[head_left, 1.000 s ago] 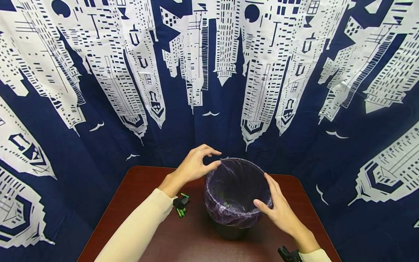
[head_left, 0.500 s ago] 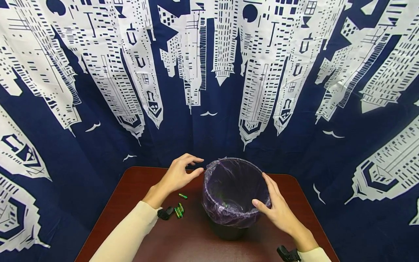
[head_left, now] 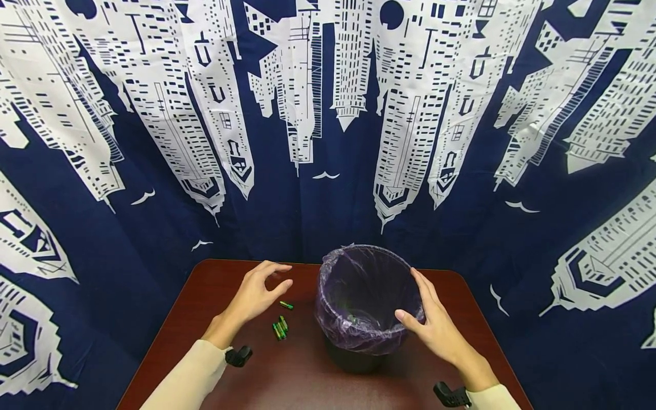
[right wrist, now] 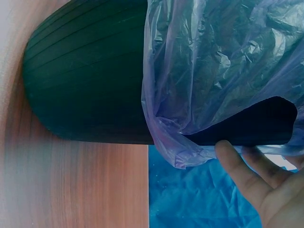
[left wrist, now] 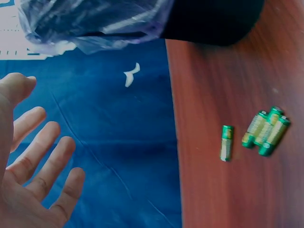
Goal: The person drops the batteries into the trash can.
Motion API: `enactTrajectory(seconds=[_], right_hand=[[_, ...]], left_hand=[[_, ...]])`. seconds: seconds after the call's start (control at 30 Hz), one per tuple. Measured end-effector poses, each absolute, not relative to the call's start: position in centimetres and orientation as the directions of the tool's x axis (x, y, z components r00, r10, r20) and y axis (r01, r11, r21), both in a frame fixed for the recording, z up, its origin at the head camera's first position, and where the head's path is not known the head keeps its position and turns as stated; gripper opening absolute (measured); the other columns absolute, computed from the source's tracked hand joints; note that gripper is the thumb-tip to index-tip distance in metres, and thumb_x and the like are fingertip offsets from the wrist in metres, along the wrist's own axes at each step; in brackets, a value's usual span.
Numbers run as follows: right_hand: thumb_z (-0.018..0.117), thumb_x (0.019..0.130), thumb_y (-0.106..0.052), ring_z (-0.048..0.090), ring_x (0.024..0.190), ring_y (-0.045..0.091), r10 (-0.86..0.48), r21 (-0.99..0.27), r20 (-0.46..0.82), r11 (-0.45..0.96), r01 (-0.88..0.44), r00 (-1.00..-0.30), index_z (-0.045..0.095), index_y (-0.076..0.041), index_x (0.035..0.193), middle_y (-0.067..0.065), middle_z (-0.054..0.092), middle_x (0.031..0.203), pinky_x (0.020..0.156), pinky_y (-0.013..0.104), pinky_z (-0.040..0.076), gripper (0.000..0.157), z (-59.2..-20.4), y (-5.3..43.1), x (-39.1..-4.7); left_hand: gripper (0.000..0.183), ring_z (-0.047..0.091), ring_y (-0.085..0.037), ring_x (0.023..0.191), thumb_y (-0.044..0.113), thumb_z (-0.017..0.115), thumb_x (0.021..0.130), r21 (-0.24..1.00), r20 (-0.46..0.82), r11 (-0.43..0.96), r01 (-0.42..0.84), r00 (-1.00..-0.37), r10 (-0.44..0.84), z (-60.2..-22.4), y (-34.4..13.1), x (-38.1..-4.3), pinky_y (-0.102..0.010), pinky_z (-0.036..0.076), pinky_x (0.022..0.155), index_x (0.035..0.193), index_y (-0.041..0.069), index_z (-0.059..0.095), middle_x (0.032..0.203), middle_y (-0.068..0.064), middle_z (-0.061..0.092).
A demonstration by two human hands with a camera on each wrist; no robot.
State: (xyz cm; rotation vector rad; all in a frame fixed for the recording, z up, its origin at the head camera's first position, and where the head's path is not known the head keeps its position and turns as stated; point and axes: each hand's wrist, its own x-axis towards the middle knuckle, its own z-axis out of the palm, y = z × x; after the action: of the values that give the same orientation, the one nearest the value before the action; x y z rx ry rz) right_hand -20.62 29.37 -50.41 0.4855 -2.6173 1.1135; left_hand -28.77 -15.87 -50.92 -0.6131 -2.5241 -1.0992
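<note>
My left hand (head_left: 257,291) hangs over the table left of the bin, fingers apart and nothing held. Below and right of it lies a lone green battery (head_left: 286,305), with three more batteries (head_left: 279,328) side by side nearer me. In the left wrist view the loose battery (left wrist: 226,143) and the group (left wrist: 267,131) lie well away from the fingers. A dark bin (head_left: 353,359) stands upright, lined with a thin purple bag (head_left: 348,333). My right hand (head_left: 435,327) rests against its right rim, fingers nearly straight along the outside and thumb over the edge.
The reddish-brown table (head_left: 287,387) ends at a navy curtain (head_left: 307,228) printed with white buildings. A small greenish spot (head_left: 353,320) shows inside the bin, too unclear to name. Black cameras sit on the left wrist (head_left: 238,356) and right wrist (head_left: 451,394).
My left hand has moved from the bin's left rim leftward and down over the table, baring the batteries beneath its wrist. The right hand stays at the rim.
</note>
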Motion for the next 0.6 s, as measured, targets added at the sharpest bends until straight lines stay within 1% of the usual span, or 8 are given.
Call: enactTrajectory(seconds=[0.17,0.3,0.37,0.53,0.6], right_hand=[[0.084,0.101,-0.036,0.032,0.172,0.060,-0.201,-0.651,0.359,0.646,-0.399,-0.911,0.022,-0.010,0.186,0.022,0.026,0.191,0.125,0.095,0.031,0.108,-50.4,29.4,-20.6],[0.084,0.101,-0.036,0.032,0.173,0.060,-0.202,-0.648,0.362,0.647,-0.402,-0.910,0.021,-0.013,0.187,0.022,0.026,0.191,0.125,0.095,0.031,0.108,-50.4,29.4,-20.6],[0.084,0.101,-0.036,0.032,0.173,0.060,-0.203,-0.648,0.365,0.645,-0.404,-0.909,0.021,-0.014,0.187,0.022,0.026,0.191,0.126,0.095,0.031,0.109,-50.3,29.4,-20.6],[0.084,0.101,-0.035,0.031,0.173,0.060,-0.205,-0.649,0.367,0.643,-0.407,-0.908,0.021,-0.011,0.186,0.022,0.026,0.191,0.126,0.095,0.030,0.108,-50.4,29.4,-20.6],[0.084,0.101,-0.036,0.031,0.173,0.060,-0.207,-0.649,0.363,0.644,-0.406,-0.909,0.021,-0.010,0.186,0.022,0.026,0.191,0.126,0.094,0.030,0.108,-50.4,29.4,-20.6]], left_hand=[[0.038,0.079,-0.030,0.115,0.025,0.089,0.105,0.621,0.436,0.620,0.480,-0.869,0.235,-52.9,-16.6,-28.5,-0.048,0.066,0.101,0.141,0.015,0.084,0.133,-0.010,0.082],[0.038,0.080,-0.034,0.115,0.022,0.090,0.104,0.641,0.424,0.610,0.466,-0.877,0.224,-54.3,-17.2,-28.2,-0.051,0.067,0.101,0.140,0.014,0.083,0.132,-0.009,0.082],[0.038,0.080,-0.033,0.114,0.021,0.091,0.103,0.647,0.421,0.609,0.459,-0.881,0.216,-54.9,-17.4,-28.0,-0.053,0.068,0.102,0.140,0.014,0.083,0.131,-0.008,0.082],[0.037,0.080,-0.029,0.111,0.021,0.091,0.103,0.651,0.407,0.623,0.433,-0.893,0.195,-56.5,-18.0,-27.6,-0.046,0.069,0.097,0.139,0.015,0.083,0.131,-0.009,0.081],[0.037,0.081,-0.029,0.111,0.020,0.091,0.103,0.661,0.394,0.624,0.417,-0.900,0.185,-57.2,-18.1,-27.3,-0.045,0.070,0.097,0.139,0.015,0.083,0.132,-0.011,0.081]])
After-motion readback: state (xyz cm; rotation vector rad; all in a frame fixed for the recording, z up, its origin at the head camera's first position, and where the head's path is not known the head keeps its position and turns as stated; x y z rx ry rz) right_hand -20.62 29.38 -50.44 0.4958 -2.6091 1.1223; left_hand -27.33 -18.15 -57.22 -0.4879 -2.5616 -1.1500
